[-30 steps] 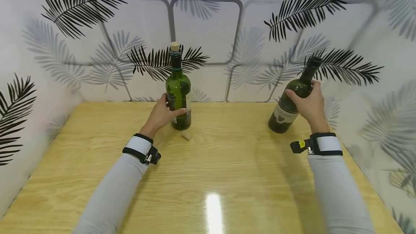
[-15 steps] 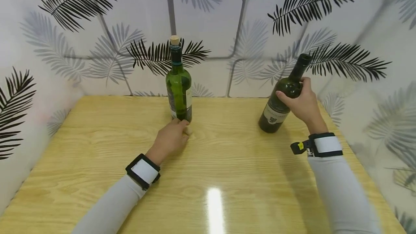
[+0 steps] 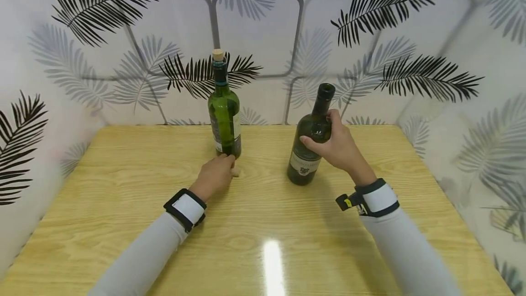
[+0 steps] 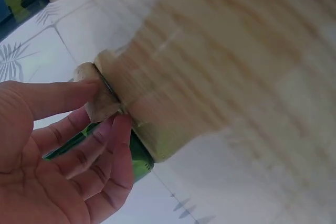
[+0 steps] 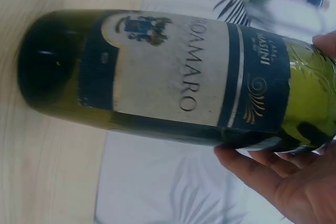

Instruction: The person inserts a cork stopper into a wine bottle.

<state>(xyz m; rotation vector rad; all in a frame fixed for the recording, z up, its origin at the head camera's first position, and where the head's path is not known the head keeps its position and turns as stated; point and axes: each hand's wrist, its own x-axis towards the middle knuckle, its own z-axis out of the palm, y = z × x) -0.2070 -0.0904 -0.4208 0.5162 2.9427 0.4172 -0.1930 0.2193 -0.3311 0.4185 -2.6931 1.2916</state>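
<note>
My left hand (image 3: 213,178) is low over the table, pinching a small cork (image 4: 106,105) between thumb and fingertips. In the head view the cork's end peeks out beside the fingers. Just behind stands a green wine bottle (image 3: 223,113), upright, with another cork (image 3: 218,55) in its mouth. Around the shoulder of a dark green wine bottle (image 3: 303,150), my right hand (image 3: 339,145) has its thumb and fingers wrapped. That bottle leans with its neck to the right, and its mouth looks uncorked. The label (image 5: 163,66) shows in the right wrist view. Whether its base touches the table, I cannot tell.
The wooden table (image 3: 263,214) reaches back to a pale wall (image 3: 259,26) printed with leaves. A bright light reflection (image 3: 273,264) lies on its front part. Both wrists wear strapped cameras.
My left hand has let go of the corked bottle, come down in front of it and taken hold of the loose cork. The right hand has carried its bottle leftward, now nearer upright.
</note>
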